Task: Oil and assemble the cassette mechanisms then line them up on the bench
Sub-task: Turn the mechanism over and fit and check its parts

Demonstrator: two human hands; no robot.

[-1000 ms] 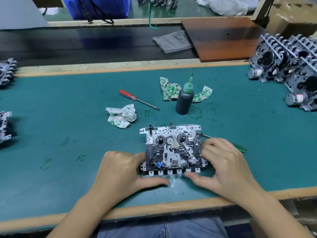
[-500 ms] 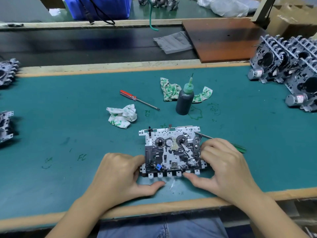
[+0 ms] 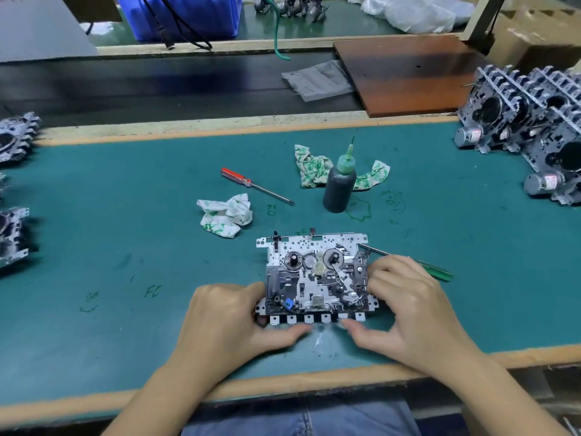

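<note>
A person seated at a green tabletop (image 3: 94, 231) holds a cassette mechanism (image 3: 316, 275) flat near the front edge, one bare hand on each side. The left hand (image 3: 232, 316) grasps the mechanism's left end, fingers curled against its side and thumb stretched along the row of small square tabs at its near edge. The right hand (image 3: 408, 303) grasps the right end in the same manner, its thumb pointing inward toward the left thumb; both grips are closed on the metal frame. The mechanism lies face up, two round reel hubs and a small blue part visible among its levers. A green-handled tool (image 3: 435, 270) lies just behind the right hand, its thin metal shaft reaching the mechanism's far right corner. Beyond the mechanism stands a dark oil bottle (image 3: 339, 187) with a green needle nozzle, upright, just in front of a crumpled green-printed cloth (image 3: 314, 168). A red-handled screwdriver (image 3: 251, 184) lies to the bottle's left, and a second crumpled cloth (image 3: 224, 215) rests near its tip. A row of further mechanisms (image 3: 534, 121) with small cylindrical motors stands on edge at the right end of the tabletop, while others (image 3: 15, 140) sit at the far left edge. A brown board (image 3: 408, 73) lies behind the tabletop, partly over a dark belt
</note>
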